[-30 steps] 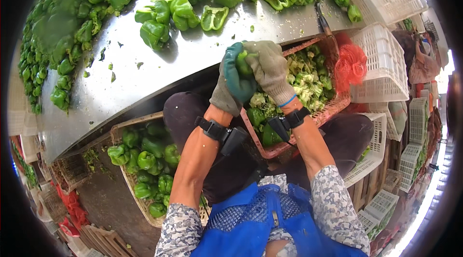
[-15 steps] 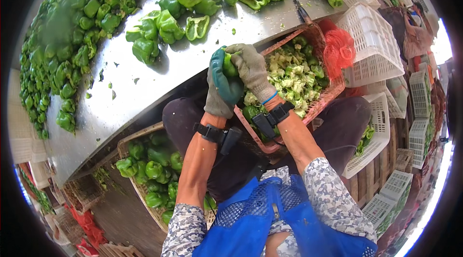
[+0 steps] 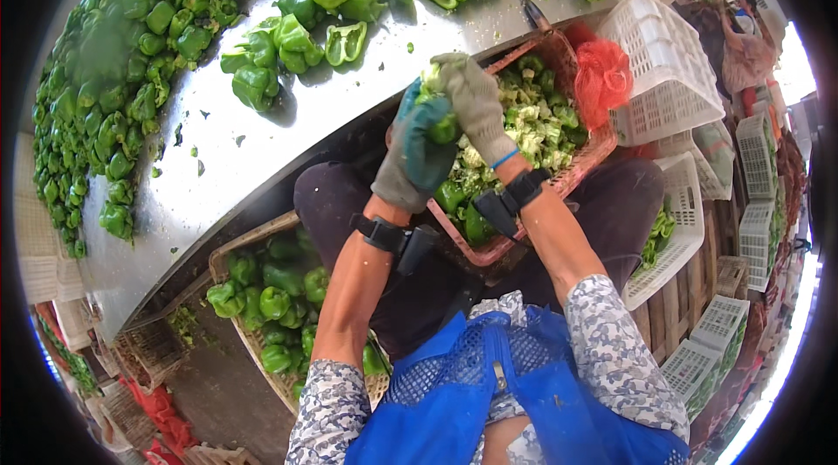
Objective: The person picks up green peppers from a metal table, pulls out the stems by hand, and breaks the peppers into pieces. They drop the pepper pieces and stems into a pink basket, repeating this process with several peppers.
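Pepper heap: far left of the fingers, a great bank of green peppers (image 3: 131,116) spreads over the metal table (image 3: 196,203).
Lower-left crate: well below and left of the fingers, a tan crate (image 3: 253,235) shows whole green peppers.
Cut pieces: up and left of the fingers, an opened pepper half (image 3: 346,43) lies on the metal.
Left hand: here's the left hand (image 3: 412,159), grey and teal glove, fingers curled firmly round a green pepper (image 3: 443,129).
The pepper: right between the two hands, just above the pink crate's near-left side.
Right hand: the right hand (image 3: 476,103), grey glove, fingers bent in at the pepper's top beside a pale piece (image 3: 429,78); whether they grip it, I cannot tell.
Pink crate: right of and below the fingers, a pink crate (image 3: 596,153) carries pale trimmings (image 3: 531,129) and green pieces.
Red netting: farther right of the fingers, red mesh (image 3: 602,72) bunches at the crate's corner.
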A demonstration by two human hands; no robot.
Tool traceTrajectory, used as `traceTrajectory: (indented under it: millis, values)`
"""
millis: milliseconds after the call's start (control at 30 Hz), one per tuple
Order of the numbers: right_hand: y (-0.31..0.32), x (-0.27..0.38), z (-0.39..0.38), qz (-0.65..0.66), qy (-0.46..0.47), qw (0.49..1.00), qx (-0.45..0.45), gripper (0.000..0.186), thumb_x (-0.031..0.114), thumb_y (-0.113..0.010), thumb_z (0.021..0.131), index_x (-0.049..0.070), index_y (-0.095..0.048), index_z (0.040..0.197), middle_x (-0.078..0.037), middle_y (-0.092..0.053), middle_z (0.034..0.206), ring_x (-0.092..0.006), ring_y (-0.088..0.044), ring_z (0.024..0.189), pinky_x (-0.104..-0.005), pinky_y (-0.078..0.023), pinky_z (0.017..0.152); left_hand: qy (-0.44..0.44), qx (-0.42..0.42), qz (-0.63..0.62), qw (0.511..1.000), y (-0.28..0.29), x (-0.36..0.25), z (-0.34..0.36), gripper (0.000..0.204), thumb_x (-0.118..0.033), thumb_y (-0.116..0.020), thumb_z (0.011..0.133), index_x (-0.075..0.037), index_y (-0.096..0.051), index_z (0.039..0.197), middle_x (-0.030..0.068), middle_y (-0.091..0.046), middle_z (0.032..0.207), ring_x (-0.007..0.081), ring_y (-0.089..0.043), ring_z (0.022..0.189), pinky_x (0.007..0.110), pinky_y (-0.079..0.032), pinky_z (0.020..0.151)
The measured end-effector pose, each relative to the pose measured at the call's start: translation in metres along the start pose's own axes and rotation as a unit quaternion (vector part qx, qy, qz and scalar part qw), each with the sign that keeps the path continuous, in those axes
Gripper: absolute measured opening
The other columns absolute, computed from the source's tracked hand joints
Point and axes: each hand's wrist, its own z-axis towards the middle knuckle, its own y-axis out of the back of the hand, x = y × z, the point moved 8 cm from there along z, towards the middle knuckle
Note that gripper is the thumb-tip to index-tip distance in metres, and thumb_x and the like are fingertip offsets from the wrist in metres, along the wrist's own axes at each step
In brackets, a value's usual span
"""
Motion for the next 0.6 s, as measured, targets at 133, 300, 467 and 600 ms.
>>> traceTrajectory:
  millis: [133, 300, 467, 600]
  values:
    - [-0.029, 0.027, 0.002, -0.175, 0.063, 0.982, 0.029, 0.023, 0.016, -0.057, 0.103, 0.0, -0.065, 0.117, -0.004, -0.068, 0.097, -0.0109, -0.063, 0.089, -0.027, -0.053, 0.079, -0.041, -0.007, 0.013, 0.999, 0.015, -0.01, -0.008, 0.033, -0.021, -0.063, 0.094, -0.012, -0.061, 0.125, 0.006, -0.065, 0.119, 0.0206, -0.062, 0.113, 0.039, -0.047, 0.107]
    - [-0.005, 0.015, 0.002, 0.124, -0.098, 0.985, -0.072, 0.027, 0.02, -0.058, 0.102, 0.002, -0.064, 0.121, -0.008, -0.069, 0.108, -0.018, -0.066, 0.099, -0.0318, -0.056, 0.087, -0.02, -0.053, -0.056, 0.997, -0.001, -0.02, -0.009, 0.042, -0.022, -0.063, 0.094, -0.013, -0.055, 0.135, 0.0072, -0.063, 0.127, 0.0247, -0.064, 0.113, 0.036, -0.057, 0.089]
    - [0.009, 0.022, -0.001, 0.195, -0.116, 0.971, -0.081, 0.028, 0.023, -0.056, 0.104, 0.0, -0.065, 0.118, -0.011, -0.068, 0.113, -0.0215, -0.066, 0.102, -0.0373, -0.057, 0.089, 0.024, -0.01, -0.066, 0.997, -0.004, -0.014, -0.002, 0.046, -0.023, -0.063, 0.094, -0.013, -0.055, 0.137, 0.01, -0.064, 0.125, 0.0279, -0.067, 0.108, 0.035, -0.059, 0.077]
    - [0.023, 0.03, -0.001, 0.095, -0.097, 0.984, -0.115, 0.026, 0.02, -0.058, 0.102, -0.001, -0.067, 0.115, -0.009, -0.068, 0.11, -0.0187, -0.066, 0.101, -0.0345, -0.056, 0.089, 0.028, -0.011, -0.021, 0.999, -0.003, -0.006, -0.001, 0.045, -0.023, -0.063, 0.094, -0.012, -0.056, 0.137, 0.0109, -0.064, 0.125, 0.0282, -0.069, 0.103, 0.032, -0.055, 0.067]
